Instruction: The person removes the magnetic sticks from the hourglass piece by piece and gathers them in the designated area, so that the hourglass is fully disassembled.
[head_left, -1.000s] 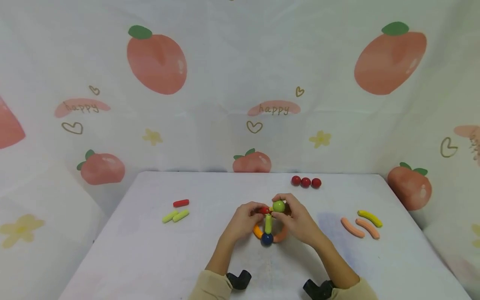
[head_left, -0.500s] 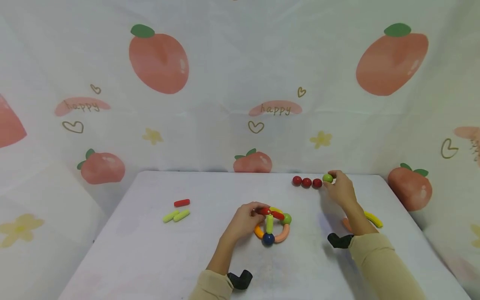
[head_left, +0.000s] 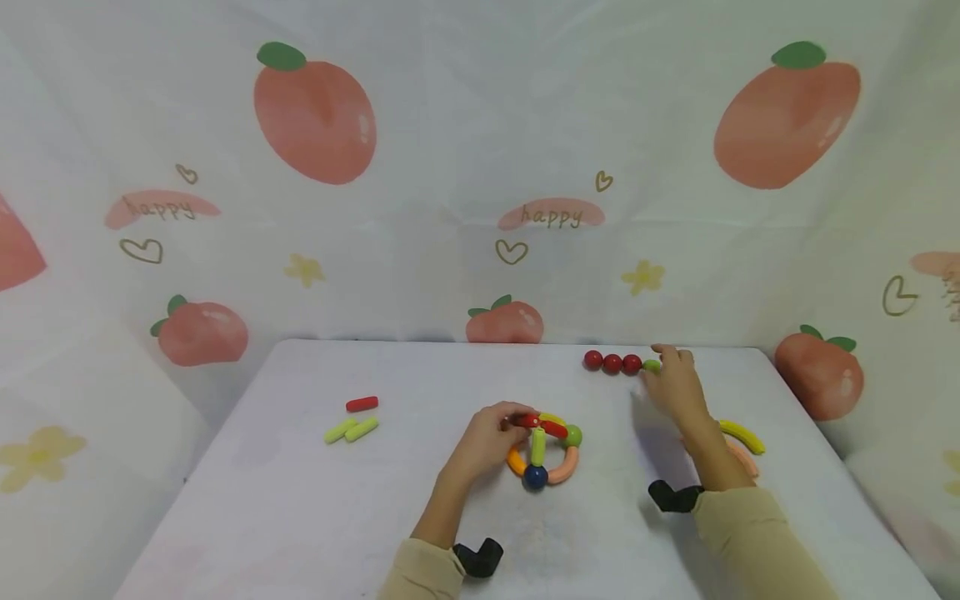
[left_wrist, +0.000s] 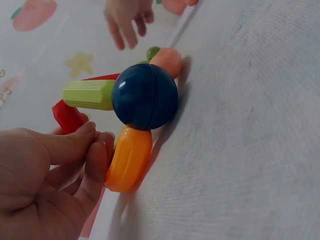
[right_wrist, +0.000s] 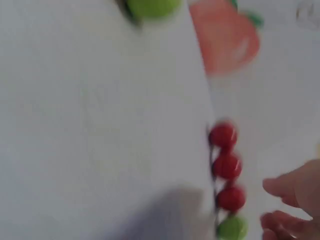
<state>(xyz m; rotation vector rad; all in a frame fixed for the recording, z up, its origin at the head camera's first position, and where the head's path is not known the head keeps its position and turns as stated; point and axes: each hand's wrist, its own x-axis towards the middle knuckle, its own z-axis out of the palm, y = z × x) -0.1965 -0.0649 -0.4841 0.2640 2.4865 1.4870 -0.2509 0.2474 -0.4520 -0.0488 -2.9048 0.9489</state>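
Note:
My left hand (head_left: 491, 437) pinches a red magnetic stick (left_wrist: 68, 118) at the left of a small ring-shaped build. In that build are a navy ball (left_wrist: 145, 96), a light green stick (left_wrist: 89, 94), an orange curved stick (left_wrist: 129, 160), a pink curved stick (head_left: 566, 468), a green ball (head_left: 573, 436), a yellow curved stick (head_left: 553, 418) and another red stick (head_left: 555, 429). At the back right, my right hand (head_left: 675, 387) is beside a second green ball (right_wrist: 232, 229), which ends a row of red balls (right_wrist: 228, 166). A gap shows between its loose fingers and that ball.
Further left lie a loose red stick (head_left: 362, 404) and two light green sticks (head_left: 362, 430). Under and beyond my right forearm are a yellow curved stick (head_left: 742, 436) and a pink one (head_left: 742, 458). A printed cloth (head_left: 420, 208) hangs behind the table.
My right hand has gone from the build to the back right with a green ball, set it at the end of the red row and let go. My left hand has stayed at the build.

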